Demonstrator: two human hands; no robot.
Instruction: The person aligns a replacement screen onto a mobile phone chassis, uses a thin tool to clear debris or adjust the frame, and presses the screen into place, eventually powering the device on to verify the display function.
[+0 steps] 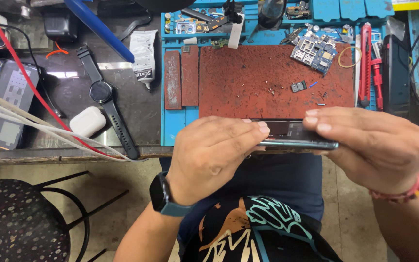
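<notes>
Both hands pinch one slim, glossy dark smartphone (297,138) flat between them: left hand (214,155) grips its left end, right hand (369,145) its right end, fingers pressed on top. Just beyond lies a rough red mat (258,82) bearing one circuit board (314,51); left, one black smartwatch (104,94).

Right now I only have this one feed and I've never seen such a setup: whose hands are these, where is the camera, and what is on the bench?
The single picture comes from a camera worn on the person's head, looking down at their own two bare hands. The left hand and right hand hold a thin dark phone flat between them at the bench edge. Behind it lies a worn red mat on a blue work tray, with a loose circuit board and tiny parts. To the left lie a black wristwatch and a white earbud case. Red cutters lie on the right.
</notes>
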